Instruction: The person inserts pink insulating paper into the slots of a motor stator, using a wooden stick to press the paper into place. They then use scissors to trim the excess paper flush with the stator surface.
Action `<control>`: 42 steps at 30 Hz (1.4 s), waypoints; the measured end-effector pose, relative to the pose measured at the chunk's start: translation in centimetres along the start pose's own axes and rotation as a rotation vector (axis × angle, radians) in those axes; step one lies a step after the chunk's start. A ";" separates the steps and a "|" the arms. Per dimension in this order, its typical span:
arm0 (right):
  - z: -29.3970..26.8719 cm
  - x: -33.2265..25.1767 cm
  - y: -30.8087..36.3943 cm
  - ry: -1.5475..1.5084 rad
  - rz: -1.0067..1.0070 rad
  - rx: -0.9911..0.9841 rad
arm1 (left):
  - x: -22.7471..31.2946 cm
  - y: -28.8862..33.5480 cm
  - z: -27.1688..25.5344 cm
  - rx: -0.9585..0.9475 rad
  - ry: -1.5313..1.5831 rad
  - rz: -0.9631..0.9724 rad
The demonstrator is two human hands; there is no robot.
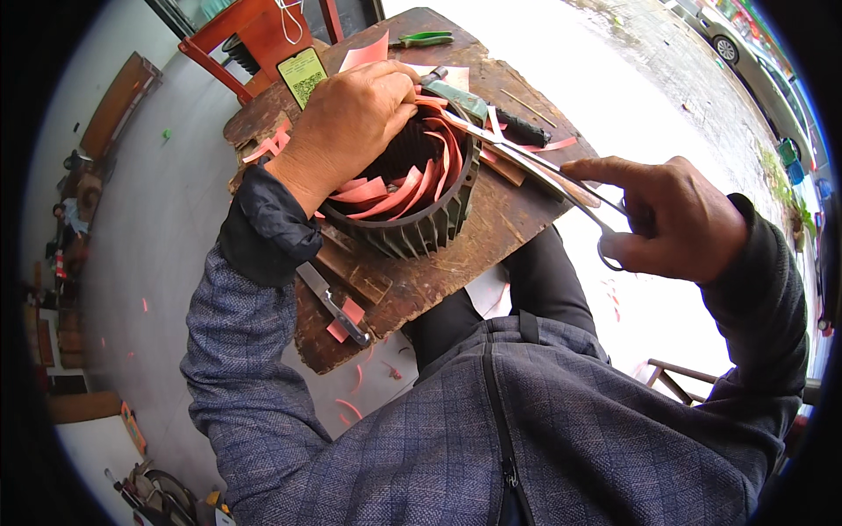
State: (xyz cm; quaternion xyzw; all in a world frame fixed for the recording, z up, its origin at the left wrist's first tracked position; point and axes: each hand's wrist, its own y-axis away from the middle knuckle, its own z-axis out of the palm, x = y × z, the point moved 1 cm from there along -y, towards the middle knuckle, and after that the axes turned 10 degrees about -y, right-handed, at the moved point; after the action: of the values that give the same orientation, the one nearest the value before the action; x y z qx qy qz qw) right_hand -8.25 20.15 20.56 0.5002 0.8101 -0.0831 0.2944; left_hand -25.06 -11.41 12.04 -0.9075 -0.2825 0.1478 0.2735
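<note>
A finned metal motor housing (412, 230) stands on the wooden table, open side up. Pink insulating paper strips (395, 195) curl around its inside, their edges standing up. Over its far left rim, my left hand (351, 118) is closed, fingertips pinched at a pink strip; the fingers partly hide it. My right hand (675, 210) grips long-bladed scissors (537, 162) by the handles, index finger stretched along them. The blades are parted, and their tips reach the housing's far right rim beside the pink paper.
On the worn table (438, 285) lie a knife (333, 302), a hammer (456, 98), green-handled pliers (423, 39), wood pieces and pink scraps. A phone (303, 77) leans upright near a red chair (250, 44). Scraps litter the floor; a car (759, 74) is outside.
</note>
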 end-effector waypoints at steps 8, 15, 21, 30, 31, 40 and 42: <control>-1.9 2.1 -1.8 0.080 -0.044 -0.042 | -0.2 -0.1 0.1 0.036 0.040 0.036; -3.2 4.0 -3.2 0.149 -0.115 -0.113 | -0.3 0.0 -0.1 -0.041 0.125 -0.031; -3.7 6.0 -4.7 0.239 -0.249 -0.087 | -0.2 0.0 -0.3 -0.062 0.165 -0.026; -4.9 8.4 -6.9 0.368 -0.331 -0.058 | -0.1 -0.2 -0.2 -0.010 0.220 -0.006; -5.1 8.2 -7.2 0.398 -0.333 -0.053 | -0.1 -0.2 -0.1 -0.017 0.223 -0.011; -8.9 5.9 -8.3 0.702 -0.348 -0.081 | -0.2 -0.3 0.0 -0.024 0.207 0.000; -9.1 4.8 -8.6 0.767 -0.360 -0.063 | -0.2 -0.2 -0.1 -0.061 0.208 -0.009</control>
State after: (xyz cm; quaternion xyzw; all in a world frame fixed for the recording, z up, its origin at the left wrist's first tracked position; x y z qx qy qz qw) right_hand -20.82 23.52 23.92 0.3363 0.9375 0.0839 -0.0321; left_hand -25.23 -11.42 12.32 -0.9245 -0.2612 0.0429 0.2743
